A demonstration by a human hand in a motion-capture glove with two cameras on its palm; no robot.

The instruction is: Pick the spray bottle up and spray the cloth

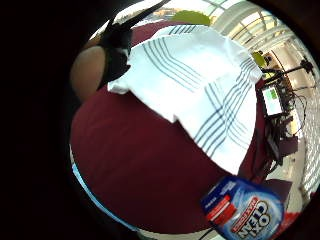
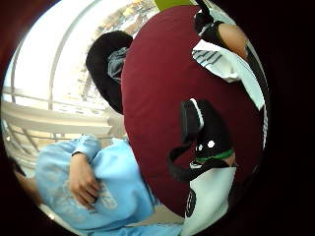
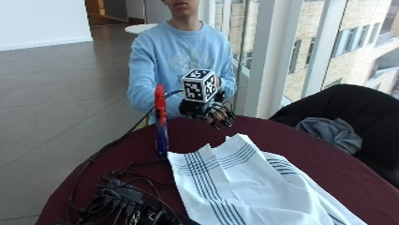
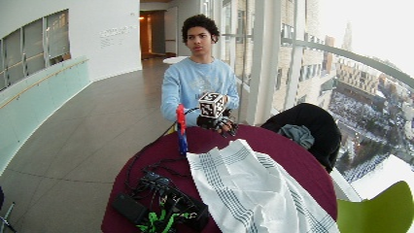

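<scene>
Hand (image 3: 205, 111) hangs over the table's (image 3: 349, 173) far edge, fingers relaxed, holding nothing; bottle (image 3: 161, 123) upright beside cloth's (image 3: 249, 183) corner, bare table between hand and bottle.

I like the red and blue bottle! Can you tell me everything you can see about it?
The spray bottle stands upright on the dark red tablecloth, beside a corner of the white striped cloth, apparently not touching it. It has a red sprayer top and a blue body; the little finger side palm view shows a blue, white and red label. It looks like plastic. Nothing holds it: the gloved right hand hovers apart.
</scene>
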